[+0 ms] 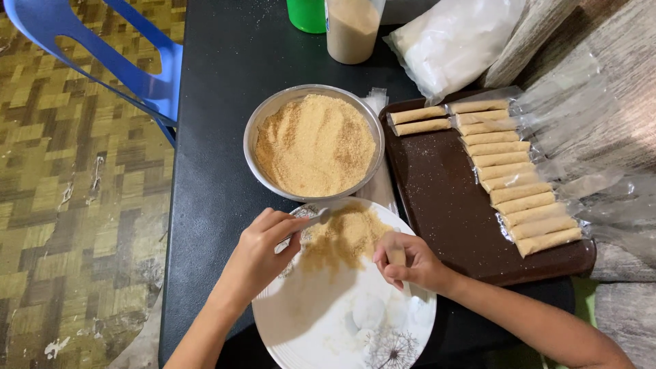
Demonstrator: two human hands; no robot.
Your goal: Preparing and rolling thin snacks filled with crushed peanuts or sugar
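Hands work over 1 white plate (321, 328) at the near edge of the dark bench (219, 102). Left hand (263, 249) is closed round a small spoon (316, 219), tip at the edge of 1 heap of brown crumbs (345, 236) on the plate. Right hand (410, 263) is pinched shut on 1 narrow clear bag (398, 257), part-filled w/ crumbs, held upright just beside the heap.

Behind the plate, touching its far rim: 1 round metal bowl (263, 123) full of the same crumbs. Right of bowl & plate: 1 brown tray (444, 205) w/ filled plastic tubes (519, 191), approx 13 in all: 2 lying side by side at the top left, about 11 in a column along the right side, their empty plastic tails hanging off the tray edge.

Far edge of bench: 1 green cup (306, 15), 1 clear jar of crumbs (352, 29) just beside it, 1 white plastic bag (454, 41) to the right. 1 blue chair (130, 68) stands on the patterned floor (82, 205) left of the bench.
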